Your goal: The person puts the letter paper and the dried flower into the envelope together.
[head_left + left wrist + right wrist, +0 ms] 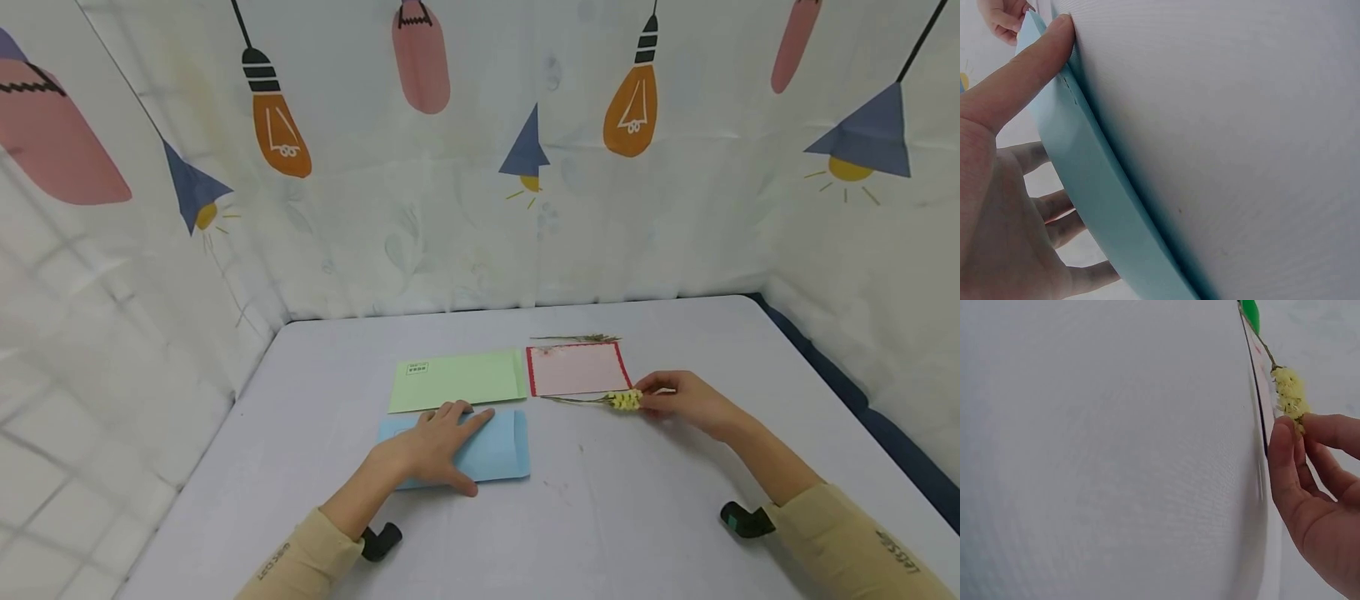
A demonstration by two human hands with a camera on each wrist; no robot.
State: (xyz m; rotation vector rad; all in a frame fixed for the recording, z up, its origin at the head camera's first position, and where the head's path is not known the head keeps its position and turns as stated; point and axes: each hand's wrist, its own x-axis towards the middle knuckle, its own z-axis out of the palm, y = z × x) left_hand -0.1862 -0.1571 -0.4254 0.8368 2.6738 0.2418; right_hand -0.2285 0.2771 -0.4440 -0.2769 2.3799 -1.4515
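My left hand (431, 446) rests spread over a light blue envelope (491, 450) lying on the table. The left wrist view has its thumb along the near edge of that envelope and the other fingers extended across it. With thumb and forefinger, my right hand (688, 402) pinches the end of a yellow dried flower sprig (624, 400). In the right wrist view the yellow blossom (1290, 390) sits at the fingertips, its thin stem pointing away. Just beyond this sprig lies a pink card (577, 369) with a red border, the stem running along its near edge.
A light green envelope (457, 383) lies behind the blue one, left of the card. Another thin dried sprig (596, 338) lies along the card's far edge. The white table (600, 525) ends at a printed cloth backdrop (465, 225).
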